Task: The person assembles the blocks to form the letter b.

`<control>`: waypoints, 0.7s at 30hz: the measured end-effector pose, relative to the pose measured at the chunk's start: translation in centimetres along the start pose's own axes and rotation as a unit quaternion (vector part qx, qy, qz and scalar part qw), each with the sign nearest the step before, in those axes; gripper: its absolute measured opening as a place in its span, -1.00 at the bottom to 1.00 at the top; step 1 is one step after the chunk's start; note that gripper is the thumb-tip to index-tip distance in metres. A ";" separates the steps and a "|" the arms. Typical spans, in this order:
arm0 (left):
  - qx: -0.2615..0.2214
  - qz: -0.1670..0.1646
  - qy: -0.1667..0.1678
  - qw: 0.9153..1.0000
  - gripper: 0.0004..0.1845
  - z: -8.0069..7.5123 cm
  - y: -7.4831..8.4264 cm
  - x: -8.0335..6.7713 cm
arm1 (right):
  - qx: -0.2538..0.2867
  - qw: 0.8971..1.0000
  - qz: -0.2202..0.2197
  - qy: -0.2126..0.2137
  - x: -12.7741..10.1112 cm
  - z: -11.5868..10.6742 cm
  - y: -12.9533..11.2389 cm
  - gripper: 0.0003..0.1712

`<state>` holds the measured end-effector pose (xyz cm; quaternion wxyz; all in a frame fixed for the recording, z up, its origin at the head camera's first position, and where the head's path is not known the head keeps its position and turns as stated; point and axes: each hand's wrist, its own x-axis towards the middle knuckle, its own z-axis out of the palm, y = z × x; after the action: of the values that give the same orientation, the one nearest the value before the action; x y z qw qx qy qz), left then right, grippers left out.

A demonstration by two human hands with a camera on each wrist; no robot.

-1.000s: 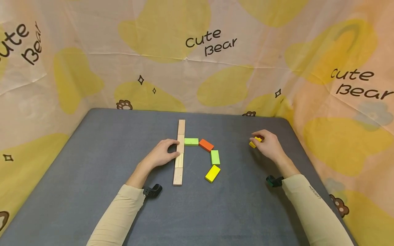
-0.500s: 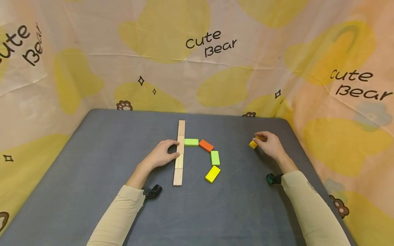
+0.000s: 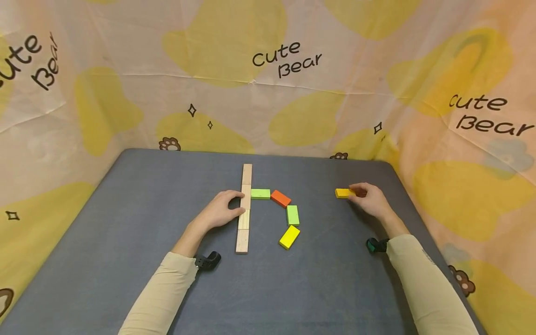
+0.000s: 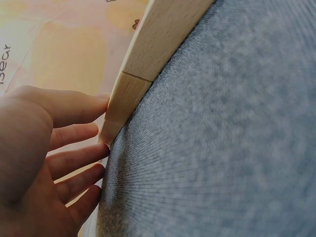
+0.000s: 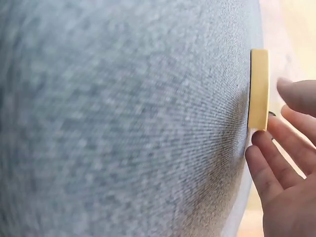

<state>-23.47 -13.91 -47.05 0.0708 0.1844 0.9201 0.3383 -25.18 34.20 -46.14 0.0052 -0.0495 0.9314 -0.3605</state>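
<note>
In the head view, my left hand [image 3: 221, 208] rests thumb and index fingertips along the row of plain wooden blocks [image 3: 242, 241], which stretches away from me. The left wrist view has the thumb against a plain block [image 4: 129, 96], the other fingers loosely extended. Off to the right, a yellow block [image 3: 342, 193] lies flat, its long side running left to right. My right hand [image 3: 369, 200] is at its right end. Seen from the right wrist, fingertips meet the near end of that yellow block [image 5: 259, 89], while the thumb [image 5: 296, 95] stands apart from it.
From the plain row curve a light green block [image 3: 260, 194], an orange block [image 3: 280, 198], another light green block [image 3: 293, 215] and a tilted yellow block [image 3: 289, 237]. All lie on a grey cloth-covered table [image 3: 326, 288]. Printed fabric [image 3: 234, 56] hangs around its back and sides.
The right-hand yellow block has turned from a slant to lying left to right, and more of it shows. My right hand has moved slightly right and nearer me. The left hand stays put.
</note>
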 end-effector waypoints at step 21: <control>0.001 0.002 0.003 1.000 -0.47 0.0 0.0 -0.1 | -0.016 0.999 0.047 -0.001 0.6 0.4 0.7 -0.50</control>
<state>-23.33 -13.96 -47.04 0.0673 0.1850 0.9204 0.3378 -25.78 34.41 -46.86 0.0219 -0.0065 0.9383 -0.3450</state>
